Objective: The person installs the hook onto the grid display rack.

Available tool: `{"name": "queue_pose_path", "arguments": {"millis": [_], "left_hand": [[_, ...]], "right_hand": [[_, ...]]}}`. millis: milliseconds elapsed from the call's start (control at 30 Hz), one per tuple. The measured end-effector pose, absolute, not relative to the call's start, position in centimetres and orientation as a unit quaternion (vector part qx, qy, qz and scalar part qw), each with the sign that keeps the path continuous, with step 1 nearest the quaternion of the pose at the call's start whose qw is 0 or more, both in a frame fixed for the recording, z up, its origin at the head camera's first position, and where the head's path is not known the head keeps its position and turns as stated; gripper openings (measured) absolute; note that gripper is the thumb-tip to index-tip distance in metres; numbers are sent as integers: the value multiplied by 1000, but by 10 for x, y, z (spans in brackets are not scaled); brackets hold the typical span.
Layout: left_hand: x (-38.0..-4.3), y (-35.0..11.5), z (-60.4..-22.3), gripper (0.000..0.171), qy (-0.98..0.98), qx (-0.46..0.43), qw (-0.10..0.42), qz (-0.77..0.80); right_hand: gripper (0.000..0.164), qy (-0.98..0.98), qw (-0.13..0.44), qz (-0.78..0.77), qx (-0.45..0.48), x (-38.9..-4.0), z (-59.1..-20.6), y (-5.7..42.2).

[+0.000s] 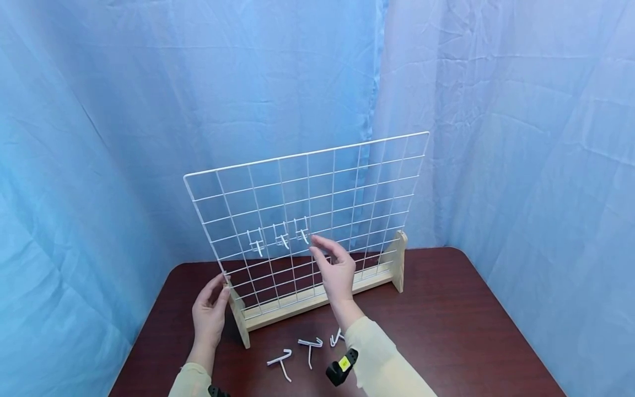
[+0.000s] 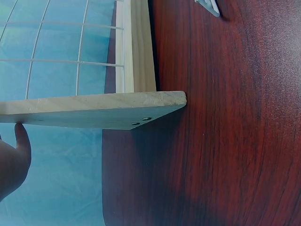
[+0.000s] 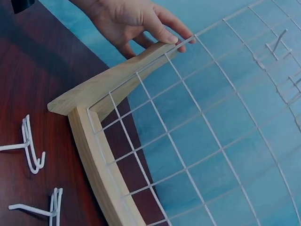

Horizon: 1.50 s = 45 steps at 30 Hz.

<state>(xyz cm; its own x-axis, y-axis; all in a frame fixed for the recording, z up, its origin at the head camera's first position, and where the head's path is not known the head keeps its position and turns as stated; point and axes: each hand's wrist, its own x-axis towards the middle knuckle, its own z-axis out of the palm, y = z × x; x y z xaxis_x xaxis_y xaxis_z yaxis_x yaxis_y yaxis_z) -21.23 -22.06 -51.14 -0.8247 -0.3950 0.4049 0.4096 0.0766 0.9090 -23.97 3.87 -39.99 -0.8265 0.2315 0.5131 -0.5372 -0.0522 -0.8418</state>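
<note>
A white wire grid panel (image 1: 342, 171) stands in a wooden base (image 1: 283, 318). My left hand (image 1: 210, 314) grips the top of the base's left upright (image 3: 108, 82) at the grid's edge, thumb in front and fingers reaching behind. Three white wire hooks hang side by side on the grid: a left hook (image 1: 256, 246), a middle hook (image 1: 282, 241) and a right hook (image 1: 301, 234). Just right of that right hook's prong is my right hand (image 1: 339, 275), with thumb and forefinger slightly apart and nothing visible between them.
On the dark wood table (image 1: 446, 331), in front of the base, lie three loose hooks: one on the left (image 1: 281, 361), another in the middle (image 1: 310, 347) and a third (image 1: 338, 337) partly behind the right sleeve. Blue curtains (image 1: 297, 82) surround the table.
</note>
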Motion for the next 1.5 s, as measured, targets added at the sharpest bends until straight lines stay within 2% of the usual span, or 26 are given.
{"name": "queue_pose_path", "arguments": {"millis": [233, 500, 833, 967, 1500], "left_hand": [[-212, -222, -513, 34, -671, -3, 296, -680], [-199, -212, -486, 34, -675, -5, 292, -678], [-213, -221, -512, 36, -673, 6, 293, -679], [-215, -221, -514, 35, -676, 13, 290, -677], [-215, -221, -514, 36, -674, 20, 286, -681]], "right_hand": [[26, -641, 251, 719, 96, -234, -416, 49], [26, -664, 237, 705, 82, -224, -442, 57], [25, -693, 204, 690, 44, -204, -473, 65], [26, -690, 196, 695, 55, -199, -485, 70], [29, -762, 247, 592, 84, -185, -523, 108]]}}
